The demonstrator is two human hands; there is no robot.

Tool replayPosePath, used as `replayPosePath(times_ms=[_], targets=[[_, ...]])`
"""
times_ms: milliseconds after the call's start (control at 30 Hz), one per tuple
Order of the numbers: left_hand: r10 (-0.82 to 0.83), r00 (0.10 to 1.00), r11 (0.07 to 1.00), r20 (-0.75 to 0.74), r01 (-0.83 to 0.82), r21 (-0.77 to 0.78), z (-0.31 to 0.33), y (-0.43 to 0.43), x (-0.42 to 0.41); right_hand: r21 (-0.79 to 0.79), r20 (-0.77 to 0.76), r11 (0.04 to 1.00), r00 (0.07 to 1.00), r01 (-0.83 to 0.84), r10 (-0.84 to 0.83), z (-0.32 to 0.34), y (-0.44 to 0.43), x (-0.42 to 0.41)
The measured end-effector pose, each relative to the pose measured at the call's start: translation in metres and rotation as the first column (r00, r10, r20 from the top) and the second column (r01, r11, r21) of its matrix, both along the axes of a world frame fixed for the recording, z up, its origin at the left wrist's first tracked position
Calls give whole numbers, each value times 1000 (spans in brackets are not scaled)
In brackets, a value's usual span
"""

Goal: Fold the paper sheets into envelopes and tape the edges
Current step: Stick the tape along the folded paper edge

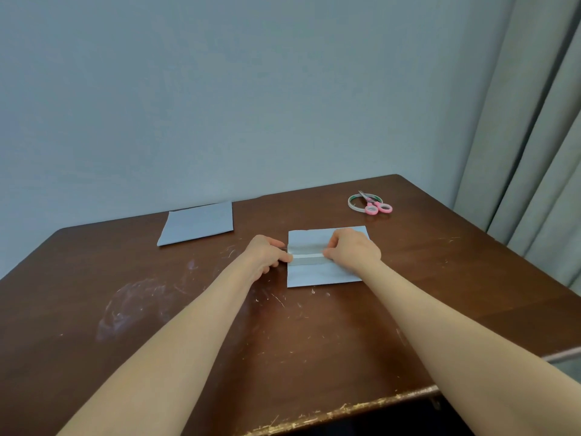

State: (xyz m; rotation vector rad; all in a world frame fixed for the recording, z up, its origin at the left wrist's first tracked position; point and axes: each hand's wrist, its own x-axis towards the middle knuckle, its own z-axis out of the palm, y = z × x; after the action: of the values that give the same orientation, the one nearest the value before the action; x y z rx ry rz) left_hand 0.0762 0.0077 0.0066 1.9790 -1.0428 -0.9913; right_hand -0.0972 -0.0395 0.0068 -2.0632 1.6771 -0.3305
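The pale blue folded paper sheet (317,275) lies flat on the dark brown wooden table (157,309), a little right of centre, w/ its long edges approx. parallel to the near table edge. A narrow white tape strip (308,255) runs across the middle of it, along the seam where the two flaps meet, from the left edge of the paper to under the right hand (353,248).

The left hand (265,253) is at the paper's left edge; its fingers are curled and the thumb and a fingertip pinch the left end of the strip. The right hand rests on the middle-right part of the paper, fingers curled down together, thumb tip touching the strip. If it pinches or only presses, I cannot tell.

A second pale blue folded sheet (196,223) lies well apart, at the far left near the wall.

At the far right is a thin roll of tape (355,204), and small scissors w/ pink handles (379,207) lie across it. A grey curtain (534,152) hangs at the right side.
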Motion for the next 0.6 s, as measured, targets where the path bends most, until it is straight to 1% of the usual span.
replayPosePath(times_ms=[100,133,200,233,300,367,400,467,600], targets=[[-3,1000,1000,-2,3,-3,0,1,0,41,12,996,997,81,-82,2,-6,-7],[-4,1000,1000,0,4,-8,0,1,0,33,7,994,995,102,-102,3,-7,-8],[-3,1000,1000,-8,3,-21,0,2,0,-35,3,994,995,104,-104,7,-5,-7],[-4,1000,1000,-22,3,-25,0,2,1,-82,27,994,997,74,-72,10,-4,-4],[-15,999,999,-50,14,-29,1,4,3,-131,99,990,993,-50,63,13,2,6],[-31,998,999,-59,29,-33,1,5,4,-119,133,975,970,-188,203,12,9,19],[-36,998,999,-55,34,-36,1,6,4,-110,139,966,959,-232,246,9,12,25],[-44,998,998,-41,42,-43,0,8,4,-117,139,957,950,-264,279,3,15,34],[-48,998,998,-45,45,-53,-4,7,7,-150,120,959,959,-239,258,-4,16,38]])
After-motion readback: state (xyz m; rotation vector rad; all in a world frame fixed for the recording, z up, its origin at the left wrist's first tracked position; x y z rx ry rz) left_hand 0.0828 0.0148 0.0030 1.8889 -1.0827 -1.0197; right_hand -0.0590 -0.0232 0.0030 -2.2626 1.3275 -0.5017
